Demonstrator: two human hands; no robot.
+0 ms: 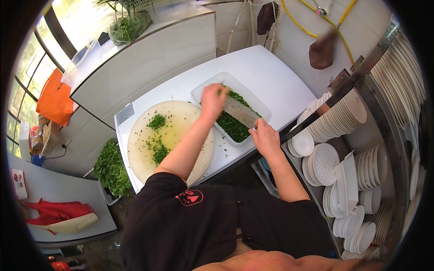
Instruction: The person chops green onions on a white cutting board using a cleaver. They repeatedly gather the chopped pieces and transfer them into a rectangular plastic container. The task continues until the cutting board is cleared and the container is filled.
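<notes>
My right hand grips the handle of a cleaver, whose wide blade slants over a clear plastic container. Chopped green herbs, perhaps scallions, lie in the container below the blade. At the blade's far end is my left hand, its fingers curled and blurred; whether they touch the blade is unclear. A round cutting board sits left of the container, partly covered by my left forearm. On it are small heaps of chopped greens and scattered bits.
Both rest on a white worktop. Stacked white plates and bowls fill a metal-framed rack at the right. A bin of leafy greens stands at the left. Bagged greens lie on the tiled ledge behind.
</notes>
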